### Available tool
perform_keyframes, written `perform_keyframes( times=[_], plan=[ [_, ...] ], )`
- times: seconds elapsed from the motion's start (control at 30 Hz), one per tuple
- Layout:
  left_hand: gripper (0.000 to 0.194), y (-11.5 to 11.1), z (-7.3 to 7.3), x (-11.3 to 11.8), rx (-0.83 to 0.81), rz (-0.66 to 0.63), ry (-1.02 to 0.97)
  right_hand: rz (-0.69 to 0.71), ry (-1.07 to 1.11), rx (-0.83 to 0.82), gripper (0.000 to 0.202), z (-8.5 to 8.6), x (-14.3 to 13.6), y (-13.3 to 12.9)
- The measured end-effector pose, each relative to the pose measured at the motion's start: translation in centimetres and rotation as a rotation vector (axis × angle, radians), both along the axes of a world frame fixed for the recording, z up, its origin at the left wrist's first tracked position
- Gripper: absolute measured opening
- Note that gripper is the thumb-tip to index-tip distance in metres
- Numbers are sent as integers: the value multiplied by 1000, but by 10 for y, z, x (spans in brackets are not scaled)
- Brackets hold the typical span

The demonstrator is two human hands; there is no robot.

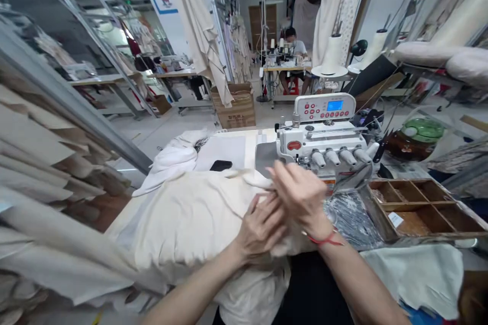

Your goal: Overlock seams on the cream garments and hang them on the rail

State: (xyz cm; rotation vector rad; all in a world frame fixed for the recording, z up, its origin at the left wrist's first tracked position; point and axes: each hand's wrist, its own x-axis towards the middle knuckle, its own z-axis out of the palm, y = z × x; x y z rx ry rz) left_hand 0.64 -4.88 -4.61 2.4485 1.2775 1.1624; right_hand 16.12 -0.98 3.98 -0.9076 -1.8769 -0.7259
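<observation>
Cream fabric (198,213) lies bunched over the front of the sewing table and hangs down toward my lap. My left hand (263,226) is closed on the fabric close to its right edge, fingers curled. Right beside it and slightly higher, my right hand (299,190) has its fingers bent together, somewhat blurred; what they pinch, if anything, is hidden. A red string bracelet (326,238) circles the right wrist. Just beyond my hands stands a white overlock sewing machine (320,137) with a lit blue display.
A wooden compartment tray (412,206) sits right of the machine. A dark phone-like object (221,165) and white cloth (177,155) lie on the table's far side. Thread cones (333,51) stand behind the machine. A cardboard box (234,106) and a seated person (297,48) are farther back.
</observation>
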Motion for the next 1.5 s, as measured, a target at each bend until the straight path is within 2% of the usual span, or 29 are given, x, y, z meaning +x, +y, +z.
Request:
perform_keyframes(
  times=[0.07, 0.13, 0.2, 0.27, 0.3, 0.37, 0.43, 0.5, 0.57, 0.67, 0.73, 0.83, 0.93, 0.97, 1.0, 1.07, 1.13, 1.2, 1.33, 1.5],
  plan=[
    [35, 7, -5, -9, 55, 125, 17, 9, 218, -36, 14, -3, 31, -12],
    [35, 17, 1, -16, 57, 224, 37, -7, 531, -129, 13, -22, 57, -28],
    [32, 29, 13, -18, 16, 287, 79, 85, 713, -494, 8, -54, 63, -41],
    [38, 39, 25, -16, -48, 313, 133, 256, 914, -880, 29, -89, 49, -50],
    [48, 42, 29, -15, -89, 303, 151, 354, 971, -1079, 43, -103, 37, -54],
    [68, 42, 32, -13, -168, 231, 144, 486, 1149, -1297, 58, -119, 14, -58],
    [72, 33, 30, -14, -191, 89, 92, 586, 1315, -1452, 58, -120, 2, -60],
    [66, 20, 24, -16, -134, -68, 60, 618, 1367, -1538, 53, -115, 2, -60],
    [58, 10, 20, -18, -59, -100, 82, 563, 1279, -1510, 53, -112, 12, -58],
    [51, 9, 17, -19, 16, 32, 146, 446, 1113, -1438, 50, -112, 30, -55],
    [50, 13, 17, -18, 66, 48, 157, 346, 986, -1322, 47, -111, 38, -58],
    [57, 11, 14, -13, 96, 33, 158, 230, 748, -964, 45, -98, 43, -70],
    [60, 2, 11, -4, 48, 96, 160, 305, 574, -604, 18, -75, 41, -80],
    [61, -2, 10, -1, 23, 121, 154, 358, 511, -531, 20, -67, 40, -82],
    [66, -4, 10, 1, -7, 139, 148, 414, 455, -501, 32, -60, 39, -83],
    [80, -7, 11, 2, -64, 142, 139, 512, 372, -543, 53, -51, 37, -84],
    [85, -7, 11, -2, -94, 136, 118, 566, 354, -608, 62, -47, 34, -84],
    [80, -5, 9, -9, -62, 97, 71, 599, 374, -615, 61, -49, 32, -86],
    [76, 1, 3, -18, 33, -119, -22, 633, 446, -506, 48, -55, 26, -90],
    [106, 2, 5, -11, -25, -106, -4, 515, 560, -500, 39, -58, 18, -82]
  ],
)
